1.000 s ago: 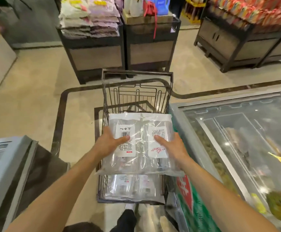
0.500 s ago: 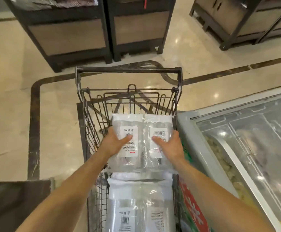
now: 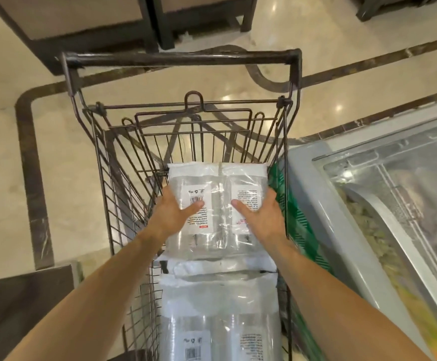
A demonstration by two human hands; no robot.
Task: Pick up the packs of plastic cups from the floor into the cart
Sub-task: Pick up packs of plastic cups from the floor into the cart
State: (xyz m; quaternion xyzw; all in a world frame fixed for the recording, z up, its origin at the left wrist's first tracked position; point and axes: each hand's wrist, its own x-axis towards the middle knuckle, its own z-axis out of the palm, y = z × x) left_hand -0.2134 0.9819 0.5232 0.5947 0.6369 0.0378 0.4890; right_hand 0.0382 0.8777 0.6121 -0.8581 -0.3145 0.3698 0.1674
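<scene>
Lowering a pack of plastic cups (image 3: 218, 201) into the wire cart (image 3: 181, 58), one hand on each side.

My left hand (image 3: 175, 214) and right hand (image 3: 261, 217) are both clamped on the clear pack, thumbs pressed flat on its printed labels, fingers wrapped under the edges and out of sight. The pack sits at the far end of the cart's basket, just above or perhaps already resting on the wire floor; from overhead I cannot tell which. A second pack (image 3: 220, 316) lies in the cart nearer my body, its far edge tucked under the one I hold. A glass-topped freezer (image 3: 368, 194) stands just beside the cart on my right. The film looks slick and loose, so letting go early could let the pack slide or tip against the wire side.
</scene>
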